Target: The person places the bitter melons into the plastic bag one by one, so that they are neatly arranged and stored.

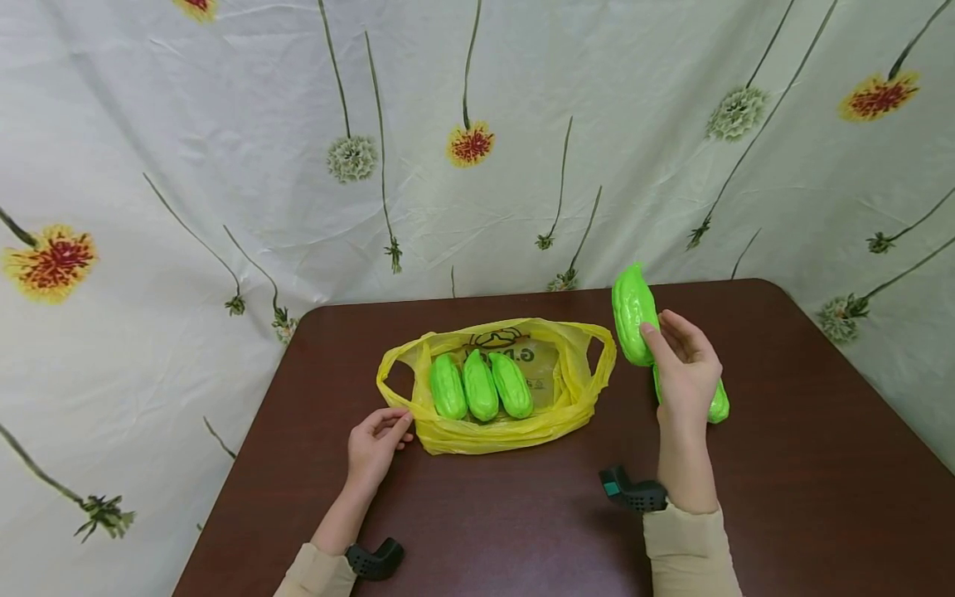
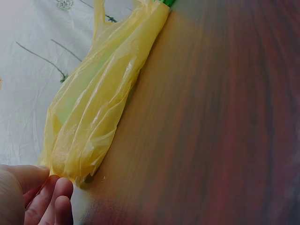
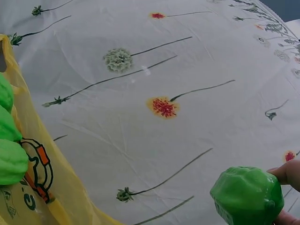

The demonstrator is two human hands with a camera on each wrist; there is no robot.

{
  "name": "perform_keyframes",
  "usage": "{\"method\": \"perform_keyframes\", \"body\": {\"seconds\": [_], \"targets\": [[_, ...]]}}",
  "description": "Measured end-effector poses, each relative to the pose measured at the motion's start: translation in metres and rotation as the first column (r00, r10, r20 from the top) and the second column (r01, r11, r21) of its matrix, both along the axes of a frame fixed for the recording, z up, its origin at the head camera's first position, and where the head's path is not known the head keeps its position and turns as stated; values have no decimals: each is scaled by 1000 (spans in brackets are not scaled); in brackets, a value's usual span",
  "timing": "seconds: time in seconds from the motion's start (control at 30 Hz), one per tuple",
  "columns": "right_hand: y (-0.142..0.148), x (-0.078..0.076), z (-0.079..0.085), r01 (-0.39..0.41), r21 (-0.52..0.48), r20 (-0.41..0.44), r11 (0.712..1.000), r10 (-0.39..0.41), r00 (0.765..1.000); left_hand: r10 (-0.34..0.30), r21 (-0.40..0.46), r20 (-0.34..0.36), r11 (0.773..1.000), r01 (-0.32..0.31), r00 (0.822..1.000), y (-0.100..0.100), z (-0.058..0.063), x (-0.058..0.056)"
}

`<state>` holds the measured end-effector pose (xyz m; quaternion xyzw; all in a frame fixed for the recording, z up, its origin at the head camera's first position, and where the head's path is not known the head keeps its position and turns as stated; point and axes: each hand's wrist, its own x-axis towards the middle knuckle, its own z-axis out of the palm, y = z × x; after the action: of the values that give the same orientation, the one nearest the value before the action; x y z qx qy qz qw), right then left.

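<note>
My right hand [image 1: 688, 365] holds a bright green, glossy, gourd-like piece [image 1: 632, 313] upright above the table, pinched between thumb and fingers. In the right wrist view the rounded end of this green piece [image 3: 247, 196] shows. A yellow plastic bag [image 1: 507, 435] lies with its mouth spread, and three similar green gourd-like pieces [image 1: 481, 386] lie side by side in it. With thumb and forefinger my left hand [image 1: 376, 448] pinches the bag's near left corner; the left wrist view shows the fingertips at the yellow plastic [image 2: 93, 126].
Another green gourd-like piece [image 1: 719, 404] lies on the dark brown table [image 1: 522, 522], partly hidden behind my right hand and wrist. The bag's loop handles [image 1: 606, 365] stick out at both sides. A white flower-print cloth [image 1: 418, 207] hangs behind the table.
</note>
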<state>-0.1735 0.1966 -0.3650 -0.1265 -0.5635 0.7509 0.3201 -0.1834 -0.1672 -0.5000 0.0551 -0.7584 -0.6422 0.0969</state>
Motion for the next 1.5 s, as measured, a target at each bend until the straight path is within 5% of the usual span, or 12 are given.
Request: {"method": "perform_keyframes", "body": {"seconds": [0.4,0.8,1.5], "targets": [[-27,-4,-6,-85,105,12,991,84,996,-26,-6,-2,1000,26,1000,7,25,12],[-53,-12,-25,-188,245,95,951,169,981,-2,-1,7,1000,2,1000,0,0,0],[-68,-23,-53,-300,330,275,895,213,938,0,3,32,1000,0,999,0,4,0]]}}
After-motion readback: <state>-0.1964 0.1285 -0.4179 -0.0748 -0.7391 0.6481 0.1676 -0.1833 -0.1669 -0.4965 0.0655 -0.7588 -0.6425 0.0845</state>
